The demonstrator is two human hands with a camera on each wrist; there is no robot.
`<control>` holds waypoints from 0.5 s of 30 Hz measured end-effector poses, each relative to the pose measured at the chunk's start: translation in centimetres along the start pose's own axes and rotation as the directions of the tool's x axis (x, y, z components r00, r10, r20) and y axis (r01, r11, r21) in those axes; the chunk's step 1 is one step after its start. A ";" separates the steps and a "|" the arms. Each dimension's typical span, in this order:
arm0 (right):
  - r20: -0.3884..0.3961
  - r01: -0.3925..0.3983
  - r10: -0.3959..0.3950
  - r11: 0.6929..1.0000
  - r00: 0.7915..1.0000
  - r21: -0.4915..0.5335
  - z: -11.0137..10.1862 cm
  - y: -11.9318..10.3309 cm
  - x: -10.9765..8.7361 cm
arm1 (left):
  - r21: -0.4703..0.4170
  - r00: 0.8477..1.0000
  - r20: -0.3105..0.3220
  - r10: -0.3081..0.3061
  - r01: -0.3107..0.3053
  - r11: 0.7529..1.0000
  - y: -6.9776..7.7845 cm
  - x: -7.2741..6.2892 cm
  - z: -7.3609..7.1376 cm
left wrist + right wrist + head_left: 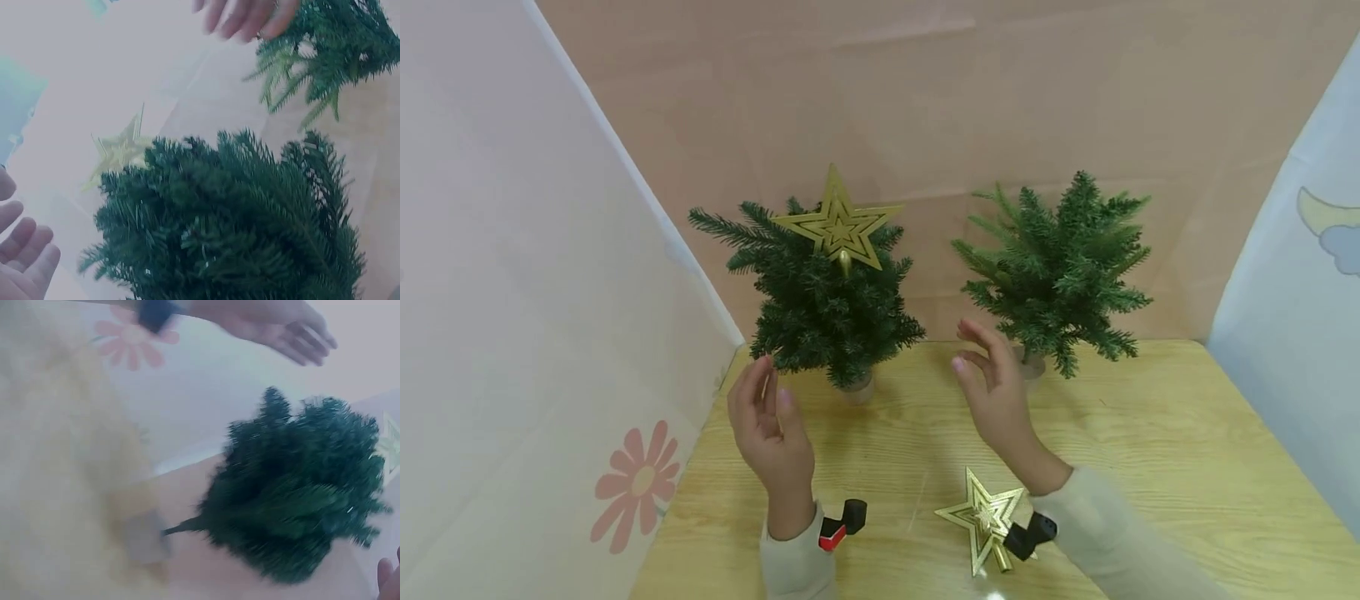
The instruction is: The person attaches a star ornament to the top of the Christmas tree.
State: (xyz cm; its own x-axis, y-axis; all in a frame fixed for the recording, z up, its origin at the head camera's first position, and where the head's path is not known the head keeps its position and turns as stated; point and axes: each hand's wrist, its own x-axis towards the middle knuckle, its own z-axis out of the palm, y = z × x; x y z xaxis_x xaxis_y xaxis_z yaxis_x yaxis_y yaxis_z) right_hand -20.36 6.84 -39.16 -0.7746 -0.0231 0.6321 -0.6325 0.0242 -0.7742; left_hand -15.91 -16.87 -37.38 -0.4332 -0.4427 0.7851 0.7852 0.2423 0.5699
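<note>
A small artificial Christmas tree (827, 308) stands at the back left, with a gold star tree topper (839, 225) upright at its top. In front of it, to the left, my left hand (772, 433) is raised, its fingers loosely bent and holding nothing. My right hand (996, 392) is raised between the two trees, fingers relaxed and apart from both. A second gold star topper (983, 517) lies on the table near my right wrist, which partly covers it. The left tree (231, 219) fills much of the left wrist view; the right wrist view shows it (294, 494) blurred.
A second small tree (1060, 275) without a star stands at the back right, its base (1032, 365) partly behind my right hand. The wooden table (1150, 467) meets a pinkish back cloth (925, 100). White cloths (497, 292) hang at both sides.
</note>
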 end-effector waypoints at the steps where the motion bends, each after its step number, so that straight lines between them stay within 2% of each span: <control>1: -0.008 -0.005 0.005 1.000 1.000 -0.011 -0.5 0.3 -1.3 | -0.039 1.000 -0.008 0.016 -0.016 0.999 0.1 -0.2 0.1; 3: -0.021 -0.032 0.031 0.998 0.999 -0.049 -1.5 -0.2 -3.5 | -0.111 0.999 -0.012 0.037 -0.038 0.993 0.1 -0.6 0.4; 5: -0.028 -0.070 0.067 0.994 0.997 -0.089 -2.7 0.1 -5.3 | -0.163 0.999 0.010 0.042 -0.040 0.986 -0.4 -1.1 0.7; 8: -0.019 -0.127 0.125 0.974 0.992 -0.186 -4.9 0.9 -7.7 | -0.220 0.995 0.090 0.031 -0.010 0.975 -1.2 -2.0 1.3; 10: 0.011 -0.179 0.188 0.948 0.982 -0.264 -6.5 2.3 -9.4 | -0.233 0.987 0.162 0.021 0.018 0.972 -1.7 -2.6 1.8; 12: 0.060 -0.237 0.275 0.905 0.960 -0.354 -7.7 2.9 -11.0 | -0.230 0.972 0.237 0.000 0.056 0.972 -1.9 -3.2 2.5; 15: 0.130 -0.311 0.417 0.821 0.900 -0.479 -9.1 3.2 -13.1 | -0.178 0.937 0.344 -0.058 0.125 0.976 -2.1 -4.1 3.8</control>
State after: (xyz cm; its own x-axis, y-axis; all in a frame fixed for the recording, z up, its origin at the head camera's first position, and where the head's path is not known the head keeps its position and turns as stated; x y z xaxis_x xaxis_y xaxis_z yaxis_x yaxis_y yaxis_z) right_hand -12.25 16.35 -49.61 -0.9602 -0.1403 0.2416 -0.2793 0.5061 -0.8160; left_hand -17.41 -12.32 -40.86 -0.6035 -0.1323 0.7863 0.7908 0.0274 0.6115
